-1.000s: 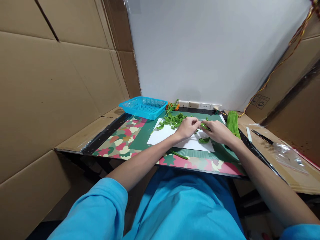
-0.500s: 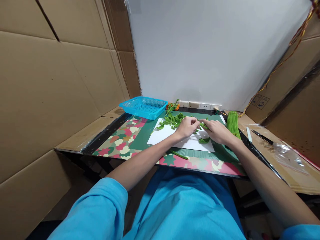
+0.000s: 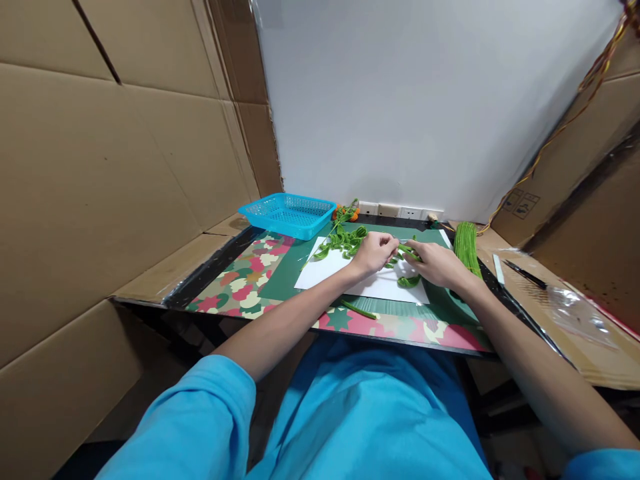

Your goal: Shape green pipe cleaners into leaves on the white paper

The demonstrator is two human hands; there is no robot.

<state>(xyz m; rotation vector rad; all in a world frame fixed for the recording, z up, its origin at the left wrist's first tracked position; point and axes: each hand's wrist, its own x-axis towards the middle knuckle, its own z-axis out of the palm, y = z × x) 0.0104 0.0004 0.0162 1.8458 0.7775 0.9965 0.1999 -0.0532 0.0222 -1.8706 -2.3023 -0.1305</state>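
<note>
A black-edged table (image 3: 215,268) bore a camouflage-patterned cover (image 3: 245,272) and a green mat (image 3: 283,280) beneath the left hand (image 3: 374,255) and the right hand (image 3: 434,261). White paper (image 3: 320,275) lay on the mat below both, green loops (image 3: 346,243) heaped on it left of the left hand and a looped green piece (image 3: 409,282) just nearer the body than the right. A blue basket (image 3: 300,232) stood farther left, beside orange blooms (image 3: 355,214) beyond the left hand. A green bundle (image 3: 466,248) lay right of the right hand; a loose green strip (image 3: 359,309) rested nearer the body than either.
</note>
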